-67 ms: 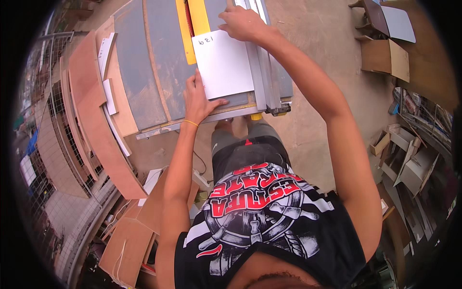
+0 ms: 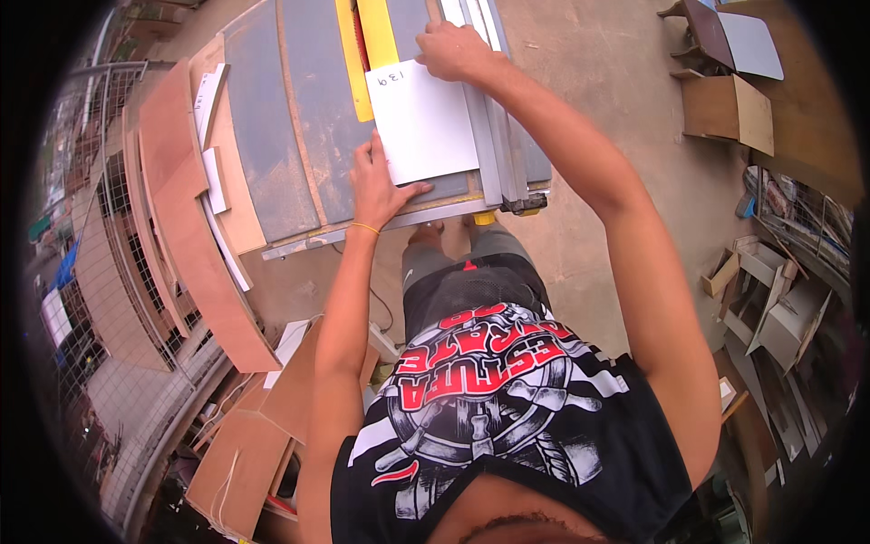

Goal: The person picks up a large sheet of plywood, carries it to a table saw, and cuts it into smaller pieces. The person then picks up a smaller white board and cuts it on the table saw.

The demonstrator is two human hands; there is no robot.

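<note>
A white rectangular board (image 2: 426, 127) with handwriting at its far left corner lies on the grey top of a table saw (image 2: 322, 109). Its right side runs along a metal fence (image 2: 488, 136). Around the near left corner my left hand (image 2: 373, 186) is spread, fingers along the left edge and thumb by the near edge. My right hand (image 2: 456, 52) is closed at the far right corner, beside the fence. Its fingers curl down at the board's far edge; what is under the palm is hidden. Beyond the board is a yellow insert (image 2: 379, 34) with a slot.
Brown wood panels (image 2: 204, 263) and white strips (image 2: 210, 100) lie left of the saw, near a wire fence (image 2: 109, 363). Cut wood and cabinet-like pieces (image 2: 254, 471) sit at lower left. At right are a wooden box (image 2: 729, 111) and scrap boards (image 2: 770, 281).
My right hand has come slightly nearer along the fence, its fingers a little more curled. My left hand stays at the board's near left corner. The whole view has shifted slightly.
</note>
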